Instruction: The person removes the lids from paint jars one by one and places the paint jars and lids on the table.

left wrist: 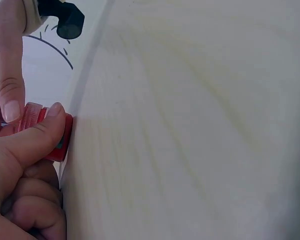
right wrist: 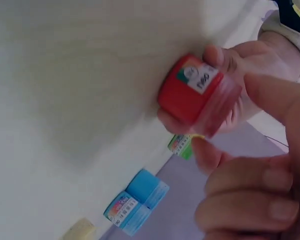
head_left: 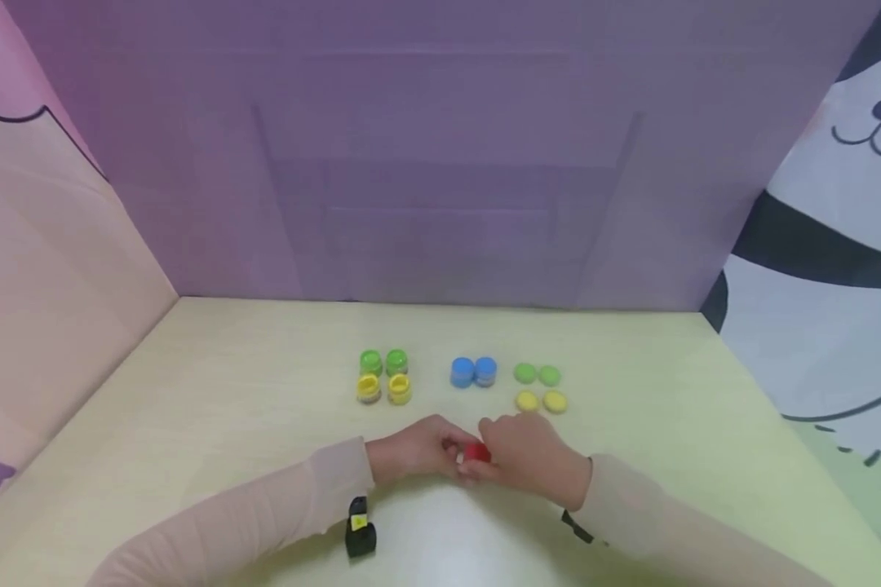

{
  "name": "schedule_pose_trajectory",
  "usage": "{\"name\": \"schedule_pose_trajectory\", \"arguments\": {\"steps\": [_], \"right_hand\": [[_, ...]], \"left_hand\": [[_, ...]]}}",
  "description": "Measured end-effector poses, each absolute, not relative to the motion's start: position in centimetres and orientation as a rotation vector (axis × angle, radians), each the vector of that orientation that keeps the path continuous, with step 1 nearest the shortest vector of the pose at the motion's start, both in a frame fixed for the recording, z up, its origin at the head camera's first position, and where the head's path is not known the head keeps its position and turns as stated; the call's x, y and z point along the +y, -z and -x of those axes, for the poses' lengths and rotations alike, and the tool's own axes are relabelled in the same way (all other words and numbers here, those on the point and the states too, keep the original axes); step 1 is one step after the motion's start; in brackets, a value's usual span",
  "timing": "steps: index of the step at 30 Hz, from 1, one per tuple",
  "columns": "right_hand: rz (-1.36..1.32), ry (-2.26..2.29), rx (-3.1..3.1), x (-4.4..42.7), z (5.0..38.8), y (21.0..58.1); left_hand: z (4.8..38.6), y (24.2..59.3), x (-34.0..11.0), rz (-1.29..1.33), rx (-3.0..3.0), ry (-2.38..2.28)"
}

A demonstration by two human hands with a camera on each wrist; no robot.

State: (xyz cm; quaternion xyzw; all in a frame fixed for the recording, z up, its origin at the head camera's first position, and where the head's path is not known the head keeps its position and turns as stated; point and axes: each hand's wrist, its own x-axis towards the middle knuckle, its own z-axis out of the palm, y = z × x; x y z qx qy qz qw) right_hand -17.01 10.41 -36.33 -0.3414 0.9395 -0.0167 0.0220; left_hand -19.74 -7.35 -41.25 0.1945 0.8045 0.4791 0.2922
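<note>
Over the near middle of the table, my left hand (head_left: 420, 448) grips a small red paint jar (right wrist: 182, 100) around its body. A label with printed text faces the right wrist camera. The jar is tilted, and its paler red lid (right wrist: 221, 107) points toward my right hand (head_left: 534, 455). The thumb and index finger of that hand pinch the lid at its rim, with the other fingers curled. In the left wrist view the left thumb (left wrist: 42, 132) presses along the side of the jar. Fingers partly hide the jar in the head view.
Two blue jars (head_left: 474, 372) with lids on stand side by side beyond my hands. To their left are two lidless green jars (head_left: 383, 362) and two lidless yellow jars (head_left: 384, 390). Loose green lids (head_left: 537, 374) and yellow lids (head_left: 542, 401) lie to the right. Printed panels border the table.
</note>
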Motion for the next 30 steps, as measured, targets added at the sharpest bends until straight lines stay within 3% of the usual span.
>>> {"name": "schedule_pose_trajectory", "arguments": {"steps": [12, 25, 30], "right_hand": [[0.914, 0.064, 2.910, 9.4, 16.5, 36.5], [0.974, 0.105, 2.781, 9.5, 17.1, 35.5], [1.132, 0.118, 2.727, 10.0, 17.6, 35.3]], "left_hand": [[19.9, 41.5, -7.6, -0.576, 2.145, -1.296], [19.7, 41.3, -7.7, -0.555, 2.095, -1.311], [19.7, 41.3, -7.7, -0.551, 2.065, -1.335]]}}
